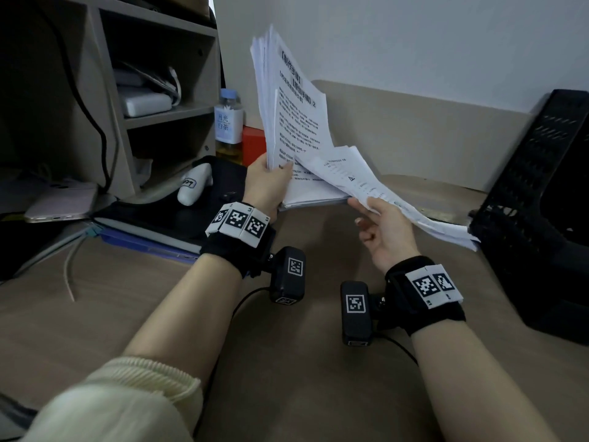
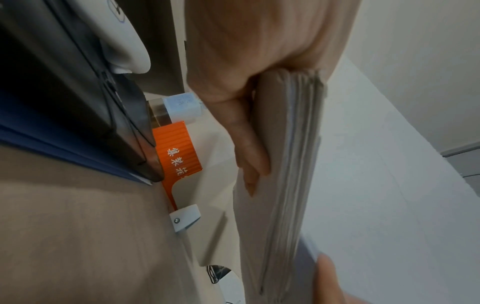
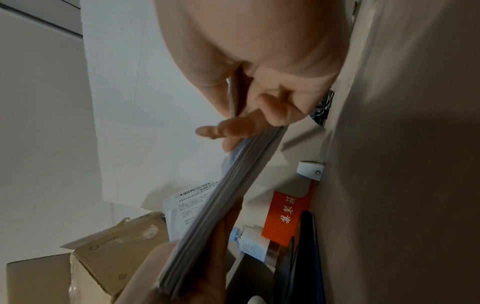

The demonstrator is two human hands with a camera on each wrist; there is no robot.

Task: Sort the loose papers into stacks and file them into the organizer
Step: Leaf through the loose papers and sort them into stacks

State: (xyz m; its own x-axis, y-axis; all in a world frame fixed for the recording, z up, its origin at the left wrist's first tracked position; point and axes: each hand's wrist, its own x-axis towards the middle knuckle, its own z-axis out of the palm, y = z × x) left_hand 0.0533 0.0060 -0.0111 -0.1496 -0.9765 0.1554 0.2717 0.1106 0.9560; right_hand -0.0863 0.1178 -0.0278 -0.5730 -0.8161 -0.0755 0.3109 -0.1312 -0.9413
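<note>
A thick stack of printed white papers point(image 1: 293, 122) stands almost upright above the desk, its lower edge near the desk top. My left hand point(image 1: 271, 183) grips its lower left corner, thumb on the front sheet; in the left wrist view the fingers point(image 2: 246, 144) lie along the back of the stack point(image 2: 293, 164). My right hand point(image 1: 379, 224) pinches a smaller bundle of sheets point(image 1: 382, 193) that fans down to the right toward the black mesh organizer point(image 1: 535, 199). The right wrist view shows this hand point(image 3: 249, 115) holding paper edges point(image 3: 223, 197).
A beige shelf unit point(image 1: 153, 100) stands at the back left with white devices inside. A tea bottle point(image 1: 228, 122) and an orange box point(image 1: 253, 145) sit beside it. A black pouch, a white mouse point(image 1: 194, 185), a phone point(image 1: 60, 199) and blue folders lie on the left.
</note>
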